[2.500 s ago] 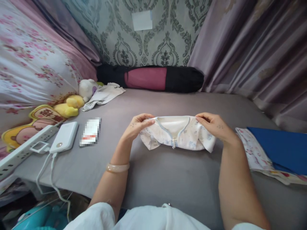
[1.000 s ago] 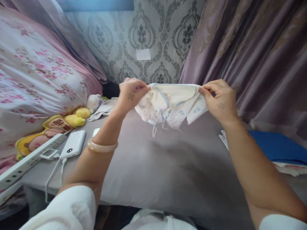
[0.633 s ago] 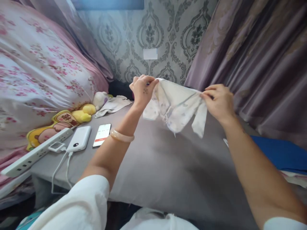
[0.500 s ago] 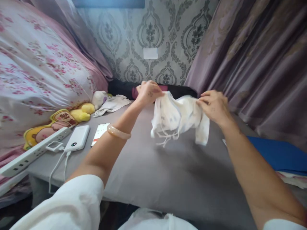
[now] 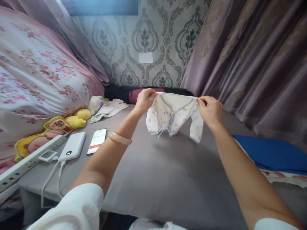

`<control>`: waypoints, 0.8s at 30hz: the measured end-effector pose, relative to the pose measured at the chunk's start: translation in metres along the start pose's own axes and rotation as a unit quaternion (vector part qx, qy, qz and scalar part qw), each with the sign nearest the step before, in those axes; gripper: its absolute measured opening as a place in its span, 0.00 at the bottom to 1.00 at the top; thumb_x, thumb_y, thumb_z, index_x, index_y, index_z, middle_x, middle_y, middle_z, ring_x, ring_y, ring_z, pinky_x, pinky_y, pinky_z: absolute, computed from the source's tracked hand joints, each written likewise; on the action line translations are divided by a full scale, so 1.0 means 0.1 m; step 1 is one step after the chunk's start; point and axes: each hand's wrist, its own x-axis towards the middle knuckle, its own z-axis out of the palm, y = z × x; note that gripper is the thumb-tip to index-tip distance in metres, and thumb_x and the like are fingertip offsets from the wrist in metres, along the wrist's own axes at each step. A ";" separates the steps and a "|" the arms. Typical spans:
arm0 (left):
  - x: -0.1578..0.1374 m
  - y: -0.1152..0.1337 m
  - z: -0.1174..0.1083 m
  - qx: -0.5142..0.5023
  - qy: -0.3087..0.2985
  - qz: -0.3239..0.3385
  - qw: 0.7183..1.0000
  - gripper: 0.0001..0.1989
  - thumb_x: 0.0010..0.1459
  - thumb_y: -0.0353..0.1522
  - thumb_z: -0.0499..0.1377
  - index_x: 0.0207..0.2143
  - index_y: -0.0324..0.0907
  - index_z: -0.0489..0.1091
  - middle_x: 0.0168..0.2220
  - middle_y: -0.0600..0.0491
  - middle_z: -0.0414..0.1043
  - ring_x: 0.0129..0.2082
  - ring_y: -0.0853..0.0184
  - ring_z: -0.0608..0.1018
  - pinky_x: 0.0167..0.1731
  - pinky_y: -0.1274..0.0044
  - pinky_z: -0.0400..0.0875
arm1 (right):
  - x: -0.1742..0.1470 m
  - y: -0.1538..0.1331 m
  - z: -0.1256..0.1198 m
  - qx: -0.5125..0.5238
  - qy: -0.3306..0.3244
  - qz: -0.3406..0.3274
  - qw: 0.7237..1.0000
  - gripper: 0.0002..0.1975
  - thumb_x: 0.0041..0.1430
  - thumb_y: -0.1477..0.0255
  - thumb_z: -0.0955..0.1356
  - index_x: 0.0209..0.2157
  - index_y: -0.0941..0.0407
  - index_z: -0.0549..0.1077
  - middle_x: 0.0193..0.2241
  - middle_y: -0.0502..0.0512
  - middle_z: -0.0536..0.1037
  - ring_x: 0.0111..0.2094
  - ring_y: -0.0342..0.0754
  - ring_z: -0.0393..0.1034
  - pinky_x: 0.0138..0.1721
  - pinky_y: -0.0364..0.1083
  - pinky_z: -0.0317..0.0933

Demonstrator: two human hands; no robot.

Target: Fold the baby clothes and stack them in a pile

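1. The small white top [image 5: 180, 119], blue-edged and sparsely printed, hangs stretched between two hands at the clock's centre, its shadow falling on the grey cover [image 5: 155, 179] beneath.
2. At the top's 10 o'clock, the left hand [image 5: 144, 99] pinches one shoulder between thumb and fingers; a pale bangle [image 5: 120, 139] circles that forearm.
3. At its 2 o'clock, the right hand [image 5: 211, 110] pinches the other shoulder the same way.
4. The front ties [image 5: 161, 131] dangle near 7 o'clock, and both sleeves hang down.
5. Between 8 and 9 o'clock lie a lit phone [image 5: 97, 140] and, just beyond it, a white power bank [image 5: 72, 146] with cables.
6. Toward 9 o'clock lies a crumpled pale cloth [image 5: 110, 110].
7. Near 4 o'clock, blue folded fabric [image 5: 273, 155] rests on patterned cloth [image 5: 285, 177].
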 end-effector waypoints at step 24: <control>-0.57 0.63 -0.69 -0.012 -0.006 0.034 0.999 0.08 0.55 0.35 0.60 0.33 0.39 0.75 0.27 0.53 0.73 0.30 0.68 0.73 0.33 0.76 0.67 | -0.32 -0.39 -0.71 0.096 0.008 -0.019 0.995 0.11 0.60 0.62 0.67 0.36 0.53 0.77 0.29 0.52 0.78 0.30 0.47 0.71 0.34 0.47 0.63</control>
